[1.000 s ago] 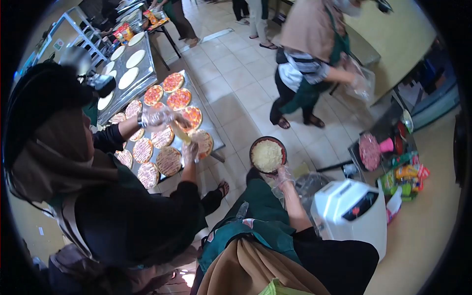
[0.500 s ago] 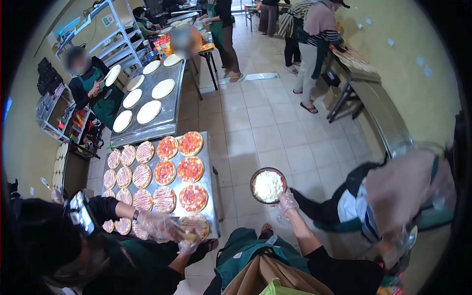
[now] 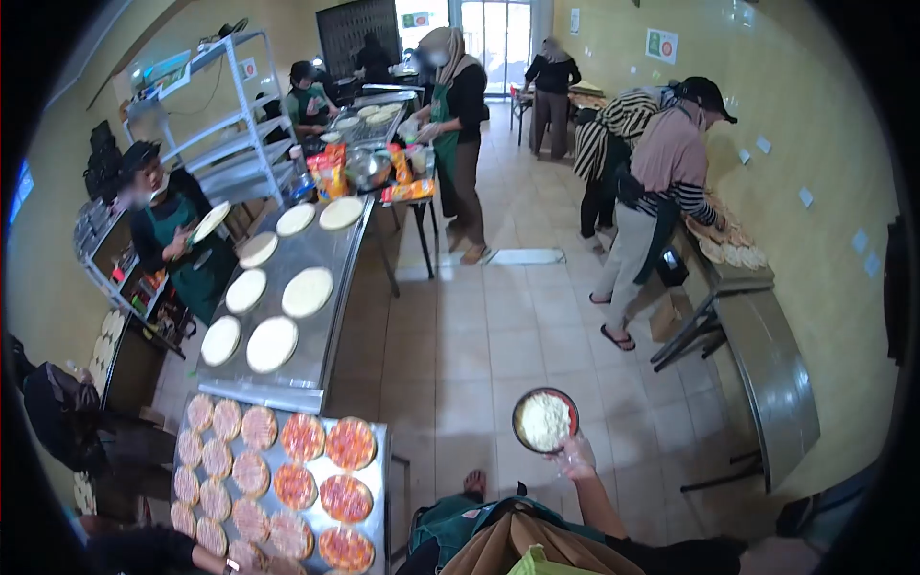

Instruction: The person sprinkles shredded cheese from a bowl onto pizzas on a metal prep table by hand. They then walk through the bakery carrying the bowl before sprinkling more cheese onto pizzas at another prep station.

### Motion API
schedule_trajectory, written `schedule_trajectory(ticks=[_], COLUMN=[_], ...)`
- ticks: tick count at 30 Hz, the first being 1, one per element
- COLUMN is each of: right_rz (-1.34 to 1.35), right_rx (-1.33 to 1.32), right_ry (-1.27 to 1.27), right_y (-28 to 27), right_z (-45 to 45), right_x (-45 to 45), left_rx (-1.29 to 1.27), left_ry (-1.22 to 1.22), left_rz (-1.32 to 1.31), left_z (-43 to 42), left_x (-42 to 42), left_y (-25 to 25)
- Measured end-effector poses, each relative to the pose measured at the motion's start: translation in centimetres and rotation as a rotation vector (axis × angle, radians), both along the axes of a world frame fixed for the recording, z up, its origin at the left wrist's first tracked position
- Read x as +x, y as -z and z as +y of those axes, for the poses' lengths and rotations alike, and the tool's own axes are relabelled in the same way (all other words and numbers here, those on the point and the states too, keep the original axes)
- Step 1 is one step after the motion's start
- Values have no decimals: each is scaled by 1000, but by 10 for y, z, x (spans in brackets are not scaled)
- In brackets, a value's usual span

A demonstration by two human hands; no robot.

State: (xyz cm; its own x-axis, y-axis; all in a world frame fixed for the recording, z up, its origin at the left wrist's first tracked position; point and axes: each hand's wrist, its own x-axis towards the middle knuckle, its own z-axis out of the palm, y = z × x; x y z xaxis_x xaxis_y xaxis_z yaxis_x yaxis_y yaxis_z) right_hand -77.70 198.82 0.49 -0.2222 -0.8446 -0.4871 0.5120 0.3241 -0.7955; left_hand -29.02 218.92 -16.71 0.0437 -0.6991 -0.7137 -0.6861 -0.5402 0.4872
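Observation:
My right hand (image 3: 575,458), in a clear plastic glove, grips the near right edge of a dark round bowl (image 3: 518,423). White shredded food (image 3: 544,422), probably grated cheese, is heaped inside. The bowl is held out over the tiled floor in front of me, right of the topped pizzas (image 3: 346,443) on a metal table. None of my left hand shows.
A metal table (image 3: 379,498) with rows of topped pizzas stands front left. Beyond it, another metal table (image 3: 321,359) holds plain dough rounds (image 3: 272,344). A bench (image 3: 767,355) runs along the right wall. Several people stand around the room.
My view has tilted up and shows more of the far room. The bowl stays in my right hand. The bent person at right has left view; the person at left shows less.

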Motion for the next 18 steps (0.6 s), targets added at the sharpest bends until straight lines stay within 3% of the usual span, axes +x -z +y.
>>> schedule_trajectory(ticks=[2, 5, 7, 9, 10, 11, 13, 14, 15, 18], right_rz=[138, 116, 641, 167, 389, 611, 180, 127, 195, 508], right_rx=[125, 146, -2, 158, 65, -28, 153, 119, 79, -45], right_ry=[103, 147, 46, 216, 115, 4, 128, 82, 34, -187], right_y=[-11, 72, 122, 20, 50, 89, 24, 6, 11, 61], right_z=[-30, -66, -83, -137, -160, -181, -249, -286, -320, -465], right_x=[-19, -76, -109, -97, -113, -134, -135, -142, -154, -185], left_rx=[-12, -81, -174, -324, -388, -289, -293, -210, -131, -64], left_ry=[30, 136, 205, 245, 233, -8, -144, -267, -388, -375], left_rz=[-46, -53, -62, -52, -26, 68, 358, 413, 467, 723], left_z=[-76, -176, -260, -357, -406, -451, -529, -567, -600, -691], left_x=[-34, -58, -69, -84, -97, -117, -169, -205, -239, -311], left_y=[-1, 5, 3, 5, 3, -5, -49, -82, -108, -154])
